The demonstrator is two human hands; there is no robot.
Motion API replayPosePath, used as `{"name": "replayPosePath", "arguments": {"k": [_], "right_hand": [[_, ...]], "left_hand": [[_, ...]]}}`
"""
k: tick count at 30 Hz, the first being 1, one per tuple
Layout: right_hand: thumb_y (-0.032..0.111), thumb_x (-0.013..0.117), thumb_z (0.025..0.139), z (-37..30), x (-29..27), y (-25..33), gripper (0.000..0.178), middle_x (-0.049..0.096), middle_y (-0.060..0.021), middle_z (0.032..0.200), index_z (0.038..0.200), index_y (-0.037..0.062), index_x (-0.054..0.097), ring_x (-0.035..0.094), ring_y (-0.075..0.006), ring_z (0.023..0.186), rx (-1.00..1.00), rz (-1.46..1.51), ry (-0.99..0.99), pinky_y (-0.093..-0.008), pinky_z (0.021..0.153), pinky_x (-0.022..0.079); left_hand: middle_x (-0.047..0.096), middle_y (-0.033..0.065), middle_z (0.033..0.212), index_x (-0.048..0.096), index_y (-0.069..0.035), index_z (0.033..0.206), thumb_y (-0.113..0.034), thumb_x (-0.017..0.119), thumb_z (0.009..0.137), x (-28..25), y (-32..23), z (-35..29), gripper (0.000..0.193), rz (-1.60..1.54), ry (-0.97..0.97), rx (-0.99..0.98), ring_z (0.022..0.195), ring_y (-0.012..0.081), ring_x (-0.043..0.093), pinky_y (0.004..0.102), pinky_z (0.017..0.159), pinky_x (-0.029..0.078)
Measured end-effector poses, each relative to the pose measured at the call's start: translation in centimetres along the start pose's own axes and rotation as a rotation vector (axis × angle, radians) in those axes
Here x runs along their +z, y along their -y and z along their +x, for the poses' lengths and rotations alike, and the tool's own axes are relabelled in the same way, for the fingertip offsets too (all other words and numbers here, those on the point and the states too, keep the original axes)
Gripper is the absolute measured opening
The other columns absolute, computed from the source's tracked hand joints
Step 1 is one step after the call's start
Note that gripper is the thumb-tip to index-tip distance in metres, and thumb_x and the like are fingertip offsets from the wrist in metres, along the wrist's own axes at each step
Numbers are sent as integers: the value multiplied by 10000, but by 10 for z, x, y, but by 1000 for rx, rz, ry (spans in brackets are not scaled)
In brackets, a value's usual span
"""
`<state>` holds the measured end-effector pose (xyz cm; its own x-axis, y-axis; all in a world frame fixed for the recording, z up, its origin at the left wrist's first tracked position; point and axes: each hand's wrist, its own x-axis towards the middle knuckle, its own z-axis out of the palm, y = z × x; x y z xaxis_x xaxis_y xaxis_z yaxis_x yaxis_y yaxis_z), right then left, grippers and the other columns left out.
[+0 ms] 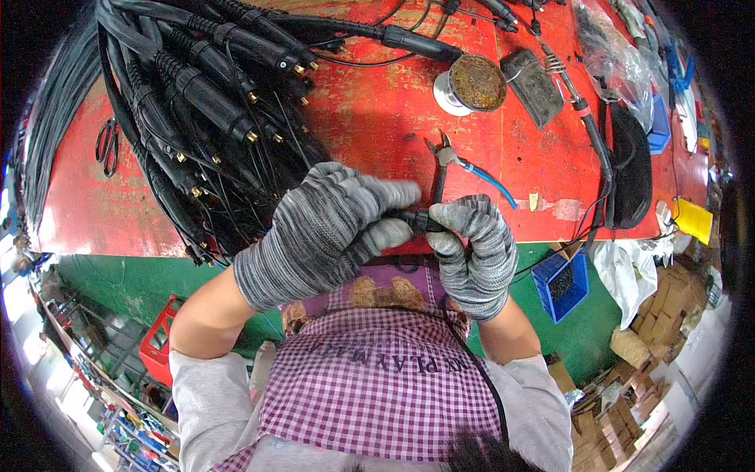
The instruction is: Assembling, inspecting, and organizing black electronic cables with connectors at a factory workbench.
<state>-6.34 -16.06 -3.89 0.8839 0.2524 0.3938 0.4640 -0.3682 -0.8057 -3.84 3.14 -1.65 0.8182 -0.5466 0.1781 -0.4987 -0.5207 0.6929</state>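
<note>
We see a blue bin [571,308] below the table's right edge, with a mass of small dark pieces [561,284] in it. On the red table [370,102], a round tin [447,96] carries a brown, crusted mass [481,82] at its top. Another blue container [659,130] stands at the far right, and a red crate [157,346] sits on the left below the table; we cannot tell what either holds.

Our black cylindrical piece [418,220] lies between our two gloved hands, near the table's front edge. Our right hand [477,256] is narrow, pinching the piece's right end between thumb and fingers. Our left hand [322,228] is half curled about the left part, thumb below and fingers above; blur keeps us from telling whether it grips. Just beyond the hands lie the pliers [447,155].
</note>
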Motion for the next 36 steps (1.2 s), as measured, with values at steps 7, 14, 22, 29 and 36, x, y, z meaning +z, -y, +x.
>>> {"name": "replayPosePath", "arguments": {"k": [7, 14, 22, 29, 36], "right_hand": [[-5, 666, 652, -1, 2, 0, 277, 601, -82, 789, 893, 49, 540, 571, -229, 671, -45, -3, 33, -310, 581, 459], [114, 693, 647, 5, 0, 4, 328, 594, -89, 776, 920, 37, 528, 567, -250, 669, -48, -35, 33, -340, 593, 449], [219, 682, 624, 11, -5, 2, 384, 536, -61, 716, 932, 51, 528, 521, -229, 599, -262, -385, 160, -352, 513, 394], [193, 683, 605, 5, -2, 2, 331, 517, -39, 675, 870, 52, 544, 503, -213, 581, -248, -311, 140, -346, 471, 351], [205, 687, 588, 5, 4, -3, 311, 513, -36, 667, 829, 59, 554, 477, -222, 548, -238, -325, 89, -348, 473, 348]], "left_hand": [[592, 29, 791, 571, -73, 949, -151, 642, 697, 4, -2, -1, 273, 132, -121, 107, 725, 197, 558, 332, 690, 414], [581, 26, 795, 573, -79, 948, -134, 652, 677, 13, 9, -6, 287, -131, -115, 75, 708, 215, 542, 342, 693, 409], [587, 25, 831, 575, -101, 933, -181, 621, 708, 13, 8, -6, 243, -107, -53, 42, 744, 197, 553, 335, 670, 409], [563, -16, 841, 576, -137, 920, -140, 616, 643, 16, 7, -12, 280, 103, -259, 257, 768, 168, 542, 362, 782, 412], [559, -34, 853, 586, -146, 903, -139, 573, 642, 13, 8, -14, 261, 309, -206, 282, 762, 128, 531, 362, 864, 382]]}}
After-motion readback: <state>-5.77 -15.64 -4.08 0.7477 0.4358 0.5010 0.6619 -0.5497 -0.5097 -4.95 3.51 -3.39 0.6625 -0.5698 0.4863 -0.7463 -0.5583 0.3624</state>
